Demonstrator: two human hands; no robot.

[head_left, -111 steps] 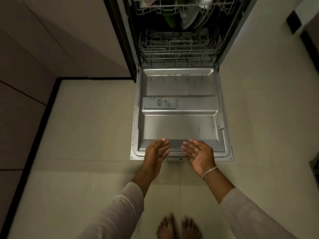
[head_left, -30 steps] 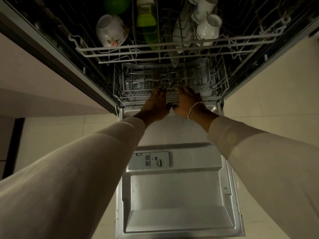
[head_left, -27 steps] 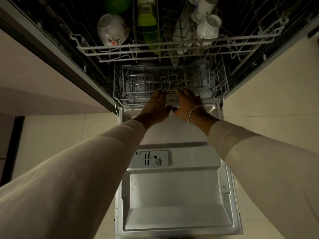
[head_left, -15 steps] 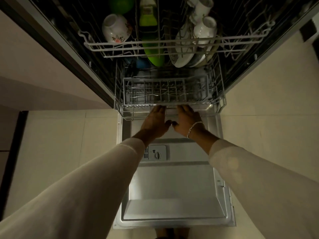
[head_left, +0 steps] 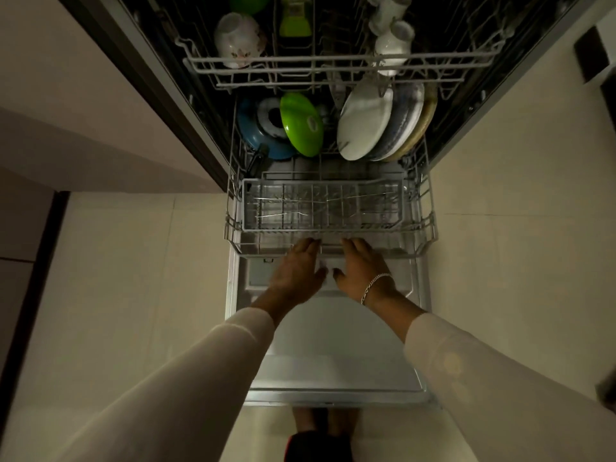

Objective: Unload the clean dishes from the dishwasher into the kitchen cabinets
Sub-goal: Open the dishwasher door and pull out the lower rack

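Note:
The lower rack (head_left: 428, 228) is partly slid out over the open dishwasher door (head_left: 333, 368). My left hand (head_left: 296, 273) and my right hand (head_left: 361, 270) both grip its front rail, fingertips hooked under the wire. In the rack stand a green lid (head_left: 301, 123), a blue pan (head_left: 258, 135) and a row of plates (head_left: 365, 120). A grey cutlery basket (head_left: 321, 206) with a few utensils sits at the rack's front. The upper rack (head_left: 333, 66) holds a floral cup (head_left: 238, 38), white mugs (head_left: 395, 41) and a green item (head_left: 295, 18).
Beige cabinet fronts (head_left: 83, 95) flank the dishwasher on the left. Pale tiled floor (head_left: 133, 278) lies on both sides of the door. My feet (head_left: 321, 425) stand just behind the door's front edge.
Both hands moved from the door's edge to the lower rack and drew it outward toward me. The pan, green lid and plates have come out from under the upper rack.

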